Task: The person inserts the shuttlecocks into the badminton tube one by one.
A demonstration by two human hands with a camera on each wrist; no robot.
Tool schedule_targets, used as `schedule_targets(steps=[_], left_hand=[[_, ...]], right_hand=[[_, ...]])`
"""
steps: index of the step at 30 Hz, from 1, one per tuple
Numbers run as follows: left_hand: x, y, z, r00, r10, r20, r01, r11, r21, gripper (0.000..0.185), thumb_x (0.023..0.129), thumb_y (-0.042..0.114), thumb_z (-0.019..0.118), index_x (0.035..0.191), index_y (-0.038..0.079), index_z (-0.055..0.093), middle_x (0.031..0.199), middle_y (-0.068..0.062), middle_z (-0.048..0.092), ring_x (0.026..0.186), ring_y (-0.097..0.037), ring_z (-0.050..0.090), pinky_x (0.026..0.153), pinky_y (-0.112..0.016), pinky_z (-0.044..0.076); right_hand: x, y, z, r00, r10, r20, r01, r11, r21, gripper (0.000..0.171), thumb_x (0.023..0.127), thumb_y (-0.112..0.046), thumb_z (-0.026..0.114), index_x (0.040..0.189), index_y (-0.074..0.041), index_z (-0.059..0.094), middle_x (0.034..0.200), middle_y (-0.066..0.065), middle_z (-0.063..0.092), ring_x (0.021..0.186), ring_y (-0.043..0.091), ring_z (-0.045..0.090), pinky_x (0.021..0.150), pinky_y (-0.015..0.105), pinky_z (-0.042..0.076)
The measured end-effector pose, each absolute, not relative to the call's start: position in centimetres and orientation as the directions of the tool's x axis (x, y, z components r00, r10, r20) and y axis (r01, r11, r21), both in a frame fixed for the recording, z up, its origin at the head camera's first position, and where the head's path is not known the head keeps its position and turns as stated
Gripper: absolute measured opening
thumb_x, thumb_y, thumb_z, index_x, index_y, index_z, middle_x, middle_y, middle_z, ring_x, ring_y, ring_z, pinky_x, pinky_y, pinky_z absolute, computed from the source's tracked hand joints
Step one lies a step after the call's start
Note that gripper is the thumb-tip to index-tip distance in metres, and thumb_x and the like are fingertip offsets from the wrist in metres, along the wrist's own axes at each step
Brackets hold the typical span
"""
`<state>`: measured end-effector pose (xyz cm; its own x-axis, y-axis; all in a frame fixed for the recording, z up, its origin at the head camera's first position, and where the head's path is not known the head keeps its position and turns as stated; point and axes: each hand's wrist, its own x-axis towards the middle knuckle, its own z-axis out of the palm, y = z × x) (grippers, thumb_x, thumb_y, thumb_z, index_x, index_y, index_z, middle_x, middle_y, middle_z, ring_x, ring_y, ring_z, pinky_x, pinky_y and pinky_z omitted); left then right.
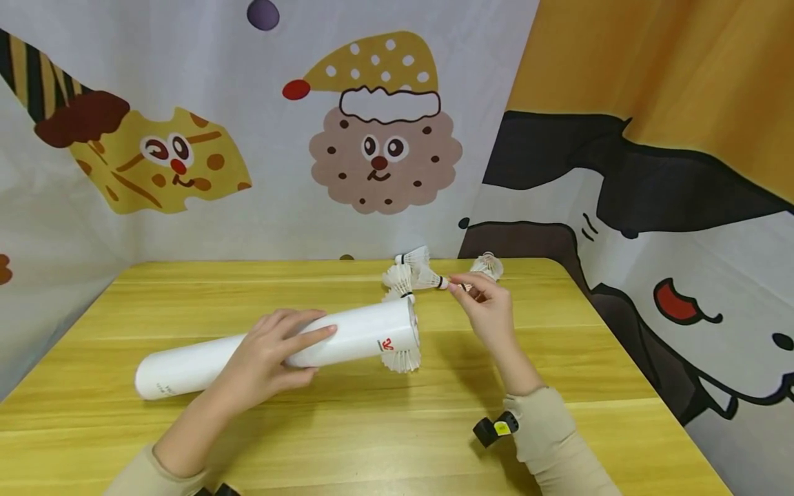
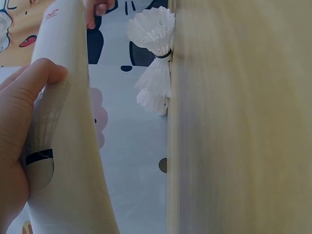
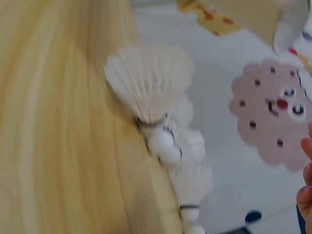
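A white shuttlecock tube (image 1: 279, 351) lies on its side across the yellow wooden table (image 1: 372, 427), its open end to the right with a shuttlecock's feather skirt (image 1: 402, 358) sticking out. The left hand (image 1: 267, 355) rests over the tube's middle, fingers curled round it. Behind the tube's mouth lies a small cluster of loose shuttlecocks (image 1: 406, 272). The right hand (image 1: 486, 313) pinches the cork end of one shuttlecock (image 1: 431, 279) from that cluster between thumb and fingertips, just above the tabletop. Another shuttlecock (image 1: 489, 264) lies near the far edge.
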<state>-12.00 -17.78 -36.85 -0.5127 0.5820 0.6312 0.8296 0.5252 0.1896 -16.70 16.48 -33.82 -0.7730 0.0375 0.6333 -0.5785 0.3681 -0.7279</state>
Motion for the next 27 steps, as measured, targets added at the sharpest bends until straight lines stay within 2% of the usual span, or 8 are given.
schedule_targets(steps=[6,11,16,20,27], left_hand=[[-12.1,-17.7,-36.9,-0.507,0.581,0.636,0.830,0.528,0.180,0.061,0.078,0.027,0.073,0.137,0.024,0.056,0.133,-0.007,0.054,0.111,-0.026,0.051,0.084,-0.049,0.042],[-12.1,-17.7,-36.9,-0.509,0.581,0.636,0.829,0.530,0.179,0.060,0.079,0.028,0.073,0.136,0.024,0.056,0.132,-0.008,0.054,0.111,-0.026,0.051,0.085,-0.049,0.042],[-12.0,-17.8,-36.9,-0.515,0.583,0.629,0.828,0.528,0.188,0.058,0.081,0.028,0.072,0.137,0.023,0.056,0.133,-0.008,0.054,0.111,-0.025,0.051,0.085,-0.049,0.042],[-12.0,-17.8,-36.9,-0.517,0.582,0.627,0.827,0.529,0.191,0.058,0.081,0.028,0.072,0.137,0.023,0.056,0.133,-0.008,0.054,0.112,-0.025,0.051,0.085,-0.049,0.042],[-12.1,-17.7,-36.9,-0.502,0.580,0.641,0.833,0.523,0.180,0.053,0.085,0.034,0.067,0.136,0.023,0.057,0.132,-0.008,0.055,0.110,-0.026,0.052,0.084,-0.049,0.042]], right_hand=[[-18.3,19.1,-34.6,-0.822,0.189,0.537,-0.447,0.370,-0.814,0.016,0.083,0.004,0.069,0.098,0.009,0.071,0.082,0.023,0.065,0.053,0.009,0.040,0.045,0.016,0.030],[-20.4,21.6,-36.9,-0.844,0.274,0.461,-0.364,0.340,-0.867,0.021,0.084,-0.002,0.071,0.103,0.007,0.071,0.095,0.023,0.067,0.053,0.006,0.041,0.045,0.016,0.031],[-22.1,23.5,-39.2,-0.862,0.306,0.405,-0.289,0.362,-0.886,0.026,0.084,-0.012,0.073,0.107,0.001,0.072,0.105,0.016,0.068,0.054,0.004,0.042,0.045,0.017,0.033],[-22.8,24.3,-40.2,-0.866,0.316,0.387,-0.249,0.398,-0.883,0.027,0.085,-0.013,0.073,0.110,-0.002,0.071,0.109,0.011,0.068,0.053,0.005,0.042,0.045,0.018,0.034],[-23.7,25.4,-41.4,-0.870,0.340,0.358,-0.209,0.405,-0.890,0.031,0.084,-0.011,0.074,0.113,-0.001,0.070,0.107,0.018,0.067,0.050,0.002,0.042,0.043,0.017,0.034]])
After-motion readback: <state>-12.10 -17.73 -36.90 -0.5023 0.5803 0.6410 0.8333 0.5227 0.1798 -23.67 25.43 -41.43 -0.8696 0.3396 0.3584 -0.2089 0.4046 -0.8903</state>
